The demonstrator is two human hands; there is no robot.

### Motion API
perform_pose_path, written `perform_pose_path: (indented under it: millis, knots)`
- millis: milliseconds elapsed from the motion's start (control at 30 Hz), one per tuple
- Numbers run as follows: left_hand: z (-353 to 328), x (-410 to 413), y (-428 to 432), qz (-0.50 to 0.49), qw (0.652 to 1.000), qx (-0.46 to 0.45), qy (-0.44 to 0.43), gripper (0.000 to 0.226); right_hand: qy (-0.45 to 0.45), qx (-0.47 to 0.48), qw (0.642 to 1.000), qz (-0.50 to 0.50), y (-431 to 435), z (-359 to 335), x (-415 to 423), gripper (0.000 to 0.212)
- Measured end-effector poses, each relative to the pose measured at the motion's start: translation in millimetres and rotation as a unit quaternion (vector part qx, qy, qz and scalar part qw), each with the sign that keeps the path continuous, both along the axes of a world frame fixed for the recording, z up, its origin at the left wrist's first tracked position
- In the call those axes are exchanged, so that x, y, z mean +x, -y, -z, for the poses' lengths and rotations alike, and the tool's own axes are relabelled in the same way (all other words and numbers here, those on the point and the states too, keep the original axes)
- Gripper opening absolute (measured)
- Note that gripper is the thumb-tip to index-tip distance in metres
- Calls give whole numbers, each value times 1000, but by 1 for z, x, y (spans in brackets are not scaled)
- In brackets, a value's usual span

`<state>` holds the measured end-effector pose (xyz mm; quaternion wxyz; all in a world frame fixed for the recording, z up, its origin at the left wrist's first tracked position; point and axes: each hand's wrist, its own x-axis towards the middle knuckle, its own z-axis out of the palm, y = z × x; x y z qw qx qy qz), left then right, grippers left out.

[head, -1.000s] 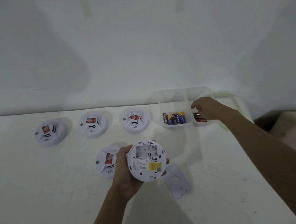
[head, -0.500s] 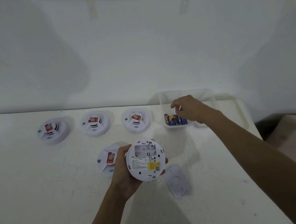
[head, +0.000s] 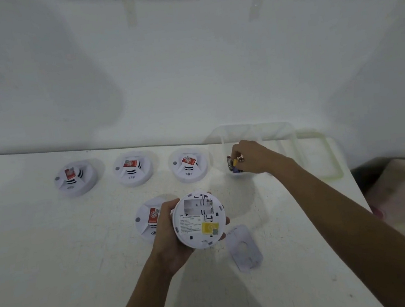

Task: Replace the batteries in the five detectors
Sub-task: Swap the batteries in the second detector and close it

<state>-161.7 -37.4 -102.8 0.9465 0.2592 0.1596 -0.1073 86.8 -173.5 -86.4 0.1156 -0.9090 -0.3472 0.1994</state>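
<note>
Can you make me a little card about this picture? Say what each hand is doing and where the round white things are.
Left hand: holds the held detector upside down above the table
Battery slot: open, empty
Right hand: in the clear tray, fingertips at the batteries; can't tell if one is pinched
Back-row detectors: three, face up
Near detector: face up, partly behind the left hand
Loose cover: flat on the table, right of the held detector
</note>
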Motion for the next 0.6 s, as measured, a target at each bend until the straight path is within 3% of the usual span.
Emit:
perform_pose_path:
  millis: [267,367,467,533,600]
  knots:
    - [-1,-2,-1,-6,1000,4,5,62,-138,165,967,136,-3,-12,-2,8]
    - [0,-4,-2,-11,1000,4,-9,58,-190,226,932,211,-5,-18,-1,17]
    - [0,-4,-2,-7,1000,10,11,68,-274,251,887,273,-3,-26,6,17]
    - [-1,-4,-2,-4,1000,15,20,73,-234,213,915,250,-3,-27,12,11]
    - [0,-4,-2,-3,1000,16,25,73,-85,97,978,164,-2,-27,19,11]
